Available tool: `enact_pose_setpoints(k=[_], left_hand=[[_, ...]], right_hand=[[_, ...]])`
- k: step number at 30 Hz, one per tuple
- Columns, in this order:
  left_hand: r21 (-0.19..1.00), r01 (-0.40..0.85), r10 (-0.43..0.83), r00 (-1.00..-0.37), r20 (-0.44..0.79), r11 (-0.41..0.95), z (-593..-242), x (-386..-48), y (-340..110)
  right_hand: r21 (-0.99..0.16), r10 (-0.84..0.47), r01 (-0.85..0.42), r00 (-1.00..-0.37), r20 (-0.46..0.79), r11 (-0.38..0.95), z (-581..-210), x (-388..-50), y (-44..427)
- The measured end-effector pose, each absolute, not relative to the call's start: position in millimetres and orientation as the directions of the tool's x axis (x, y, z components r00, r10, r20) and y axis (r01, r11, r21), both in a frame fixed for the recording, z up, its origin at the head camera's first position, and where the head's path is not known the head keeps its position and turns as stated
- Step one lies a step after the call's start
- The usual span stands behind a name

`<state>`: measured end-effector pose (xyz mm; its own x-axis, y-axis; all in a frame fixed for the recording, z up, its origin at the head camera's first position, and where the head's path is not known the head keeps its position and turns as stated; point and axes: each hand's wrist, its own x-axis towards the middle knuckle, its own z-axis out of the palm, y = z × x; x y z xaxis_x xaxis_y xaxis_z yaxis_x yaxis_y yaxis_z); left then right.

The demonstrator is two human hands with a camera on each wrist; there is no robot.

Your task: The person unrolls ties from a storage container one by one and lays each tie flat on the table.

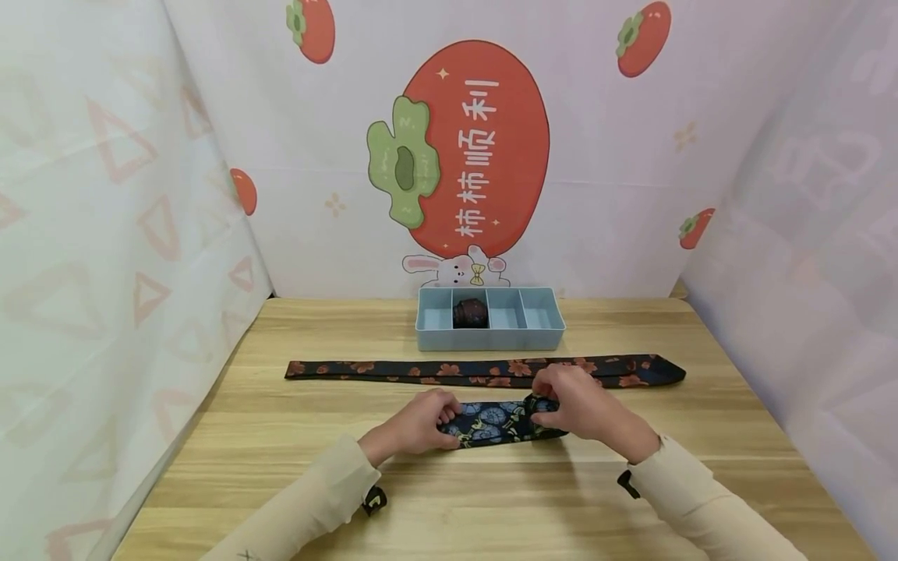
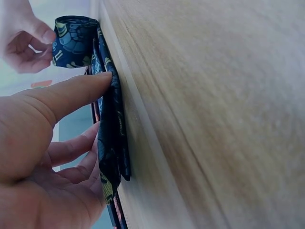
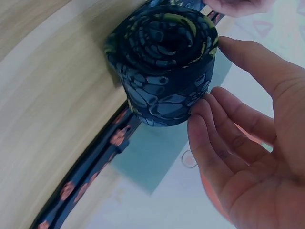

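Observation:
A dark blue necktie (image 1: 487,422) patterned in light blue and yellow lies across the table, partly rolled up from its right side. My left hand (image 1: 419,422) holds the flat left end, thumb along the near edge and fingers at the far edge. Around the roll (image 3: 164,95), my right hand (image 1: 584,407) has its thumb on one side and its fingertips on the other. The roll's spiral shows in the right wrist view. Just behind lies a second necktie (image 1: 410,371), dark with orange flowers, stretched out lengthwise and folded along itself.
A light blue box (image 1: 491,340) with several compartments stands at the back of the wooden table (image 1: 337,327). A dark rolled bundle (image 1: 470,314) sits in its second compartment from the left. White printed cloth (image 1: 316,234) hangs behind and at both sides.

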<state>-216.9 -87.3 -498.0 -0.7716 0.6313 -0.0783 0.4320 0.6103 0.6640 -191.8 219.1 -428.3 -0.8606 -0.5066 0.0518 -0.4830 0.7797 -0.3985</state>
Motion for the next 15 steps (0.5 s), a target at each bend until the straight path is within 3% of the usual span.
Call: enact_pose_setpoints(k=[15], left_hand=[[0.667,0.430,0.633,-0.770,-0.081,0.608,-496,-218,-86]], right_hand=[[-0.403,-0.439,-0.407,-0.898,0.014,0.820,-433,-187,252]])
